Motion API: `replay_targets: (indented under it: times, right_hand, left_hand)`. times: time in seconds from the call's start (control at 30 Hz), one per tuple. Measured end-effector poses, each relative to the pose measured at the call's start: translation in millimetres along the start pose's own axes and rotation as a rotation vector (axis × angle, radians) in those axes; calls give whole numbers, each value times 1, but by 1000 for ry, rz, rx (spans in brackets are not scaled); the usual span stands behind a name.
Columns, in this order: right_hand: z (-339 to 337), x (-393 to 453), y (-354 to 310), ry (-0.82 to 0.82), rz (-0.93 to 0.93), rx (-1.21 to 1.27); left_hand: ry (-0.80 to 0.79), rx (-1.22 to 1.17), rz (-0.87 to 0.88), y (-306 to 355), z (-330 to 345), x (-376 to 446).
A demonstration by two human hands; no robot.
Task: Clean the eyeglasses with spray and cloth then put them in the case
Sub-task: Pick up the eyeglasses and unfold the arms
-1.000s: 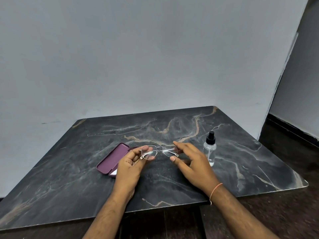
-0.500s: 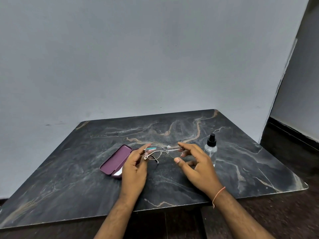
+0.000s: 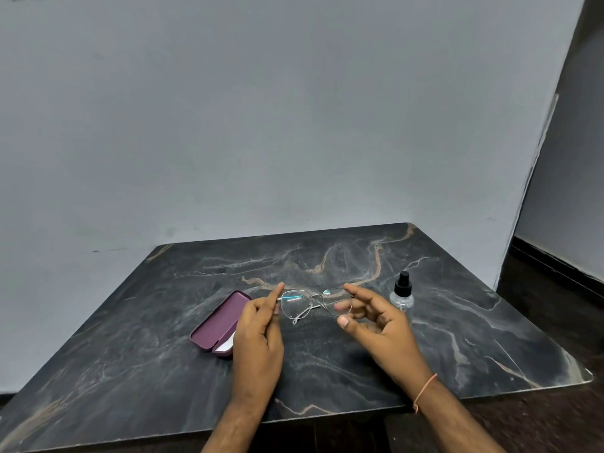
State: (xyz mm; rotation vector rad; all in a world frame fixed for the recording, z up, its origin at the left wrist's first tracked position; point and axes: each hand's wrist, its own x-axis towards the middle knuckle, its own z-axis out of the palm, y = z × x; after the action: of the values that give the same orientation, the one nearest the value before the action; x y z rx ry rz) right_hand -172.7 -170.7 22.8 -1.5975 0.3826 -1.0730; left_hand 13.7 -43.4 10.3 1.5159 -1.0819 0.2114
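Thin metal-framed eyeglasses point(image 3: 313, 302) are held just above the dark marble table point(image 3: 457, 322), lenses facing me. My left hand point(image 3: 258, 335) pinches the frame's left end. My right hand point(image 3: 379, 325) holds the right lens rim, forefinger on top and thumb just below. One temple arm hangs loose under the bridge. An open maroon case point(image 3: 220, 322) lies left of my left hand, with a white cloth point(image 3: 225, 346) showing at its near end. A clear spray bottle point(image 3: 402, 294) with a black top stands right of my right hand.
The table stands against a grey wall point(image 3: 294, 125), its near edge running under my forearms. Dark floor point(image 3: 555, 289) lies to the right. A thin orange band circles my right wrist.
Both hands have lifted the eyeglasses a little and turned the lenses towards me. A temple arm now hangs down. My right thumb has spread away from the fingers.
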Motion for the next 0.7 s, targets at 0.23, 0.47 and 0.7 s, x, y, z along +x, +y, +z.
replay_targets:
  times: [0.23,0.47,0.7]
  right_hand:
    - [-1,0,1,-12,21,-17]
    - [2,-2,0,16,-1,-209]
    - [3,-5,0,55,-30,-297]
  left_hand:
    - [-24,22,15,2,0,0]
    - [-69,74,14,11,-4,-1]
    - [-92,25,-1,13,-4,-3]
